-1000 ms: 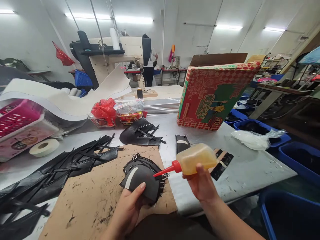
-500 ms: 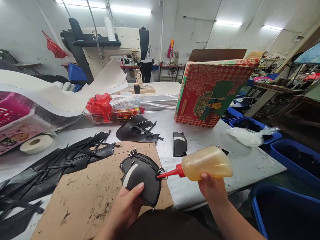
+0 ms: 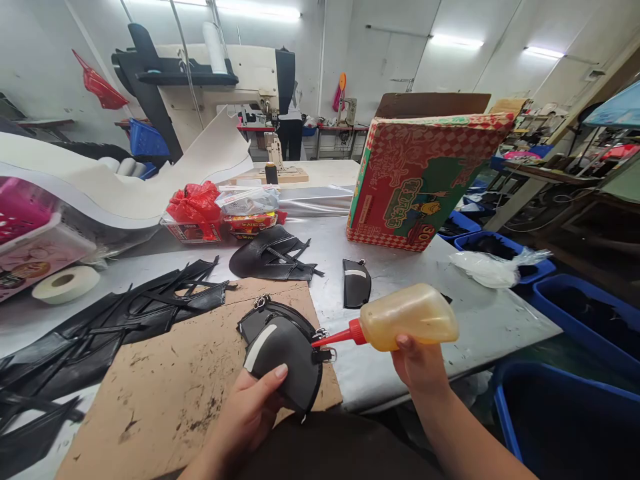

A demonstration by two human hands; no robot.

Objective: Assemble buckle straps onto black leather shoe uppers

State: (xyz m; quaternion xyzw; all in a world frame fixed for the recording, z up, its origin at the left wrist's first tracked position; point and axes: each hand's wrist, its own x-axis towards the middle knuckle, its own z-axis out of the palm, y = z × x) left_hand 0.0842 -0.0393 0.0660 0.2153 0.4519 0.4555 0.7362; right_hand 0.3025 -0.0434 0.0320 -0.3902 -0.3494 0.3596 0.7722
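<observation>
My left hand (image 3: 257,403) grips a black rounded leather piece (image 3: 287,360) with a pale strip along one edge, thumb on its face. A small strap with a metal ring (image 3: 326,355) sticks out from its right side. My right hand (image 3: 420,363) is closed round a squeeze bottle (image 3: 407,317) of yellowish liquid. Its red nozzle (image 3: 336,338) points left, with the tip at the leather piece's right edge by the strap; whether it touches I cannot tell. Behind the held piece lies a similar black piece (image 3: 267,313) with a metal clasp, on the cardboard sheet (image 3: 175,380).
A smaller black piece (image 3: 357,285) lies near the red and green carton (image 3: 410,187). Black strapped leather parts (image 3: 150,303) spread along the left. A tape roll (image 3: 65,285), a sewing machine (image 3: 225,80) and blue bins (image 3: 590,320) stand around the table.
The nozzle tip has shifted slightly up, away from the strap and its ring, which now show more. Both hands keep their holds. The whole view has moved a little.
</observation>
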